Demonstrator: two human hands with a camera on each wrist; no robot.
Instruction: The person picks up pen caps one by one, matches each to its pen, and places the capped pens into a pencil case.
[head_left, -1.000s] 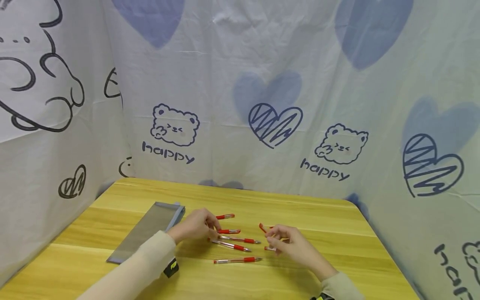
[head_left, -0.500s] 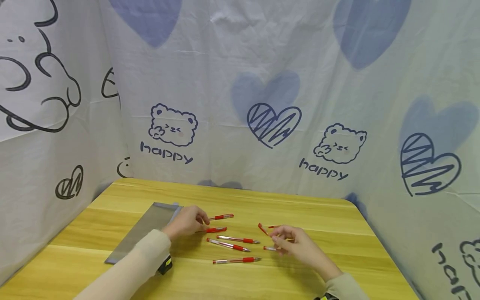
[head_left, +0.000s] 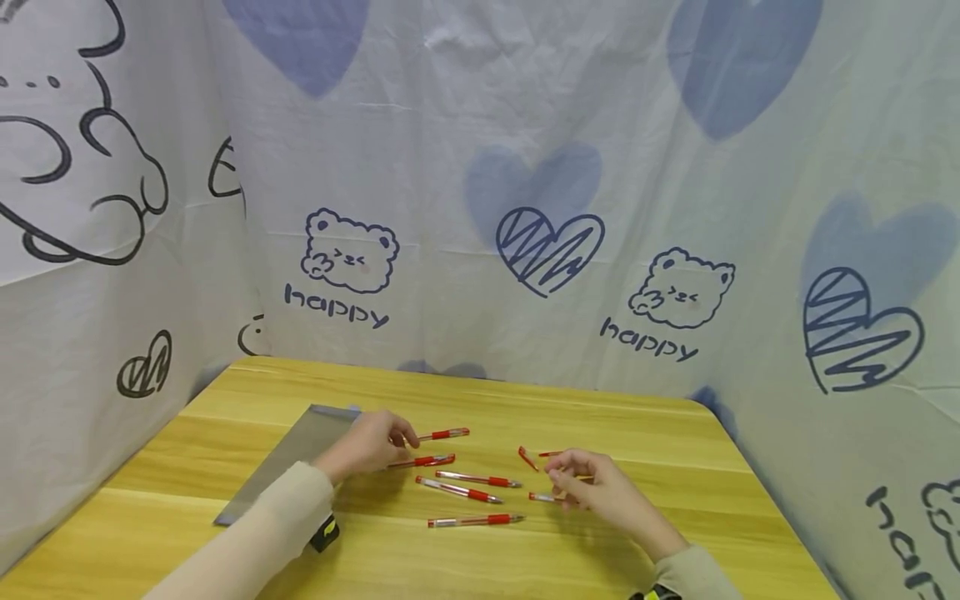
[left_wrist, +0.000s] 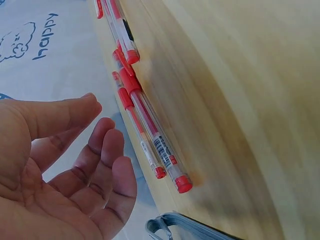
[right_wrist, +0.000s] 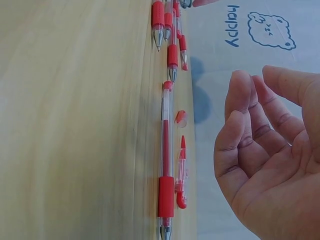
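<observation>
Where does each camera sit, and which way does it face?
Head: worn on the head, facing forward and down at red gel pens, wood-grain table, curtain; left grip, right grip and sleeves show.
Left wrist: at that wrist, facing table and pens; left grip at lower left.
Right wrist: at that wrist, facing table and pens; right grip at right.
Both wrist views share table, pens and curtain.
</observation>
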